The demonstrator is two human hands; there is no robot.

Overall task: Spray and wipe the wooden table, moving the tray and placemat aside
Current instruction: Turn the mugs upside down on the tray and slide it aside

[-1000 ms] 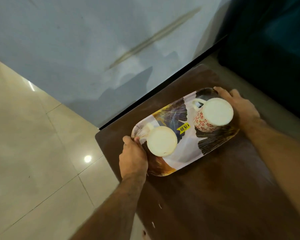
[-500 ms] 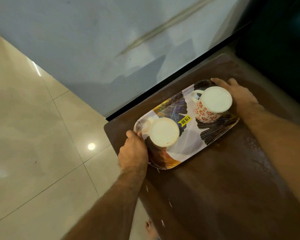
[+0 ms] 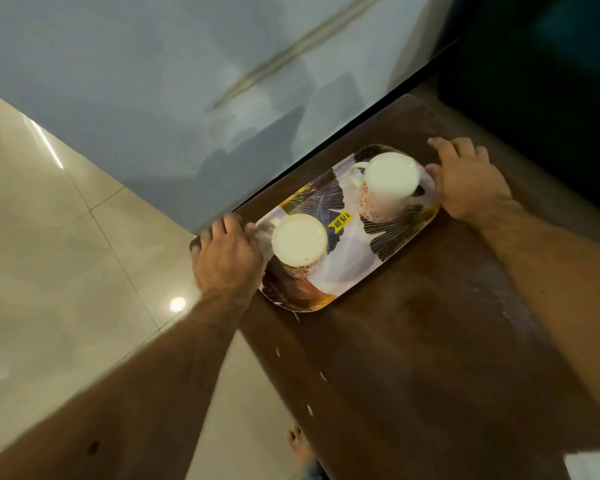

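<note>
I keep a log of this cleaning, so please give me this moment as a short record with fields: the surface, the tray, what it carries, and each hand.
surface: wooden table, dark brown
tray: patterned tray lying near the table's far corner
load: two mugs on the tray
sticker: yellow price tag
left hand: at the tray's left end
right hand: at the tray's right end

I see tray on wooden table, far end | left hand and right hand at its ends | two mugs on it
</note>
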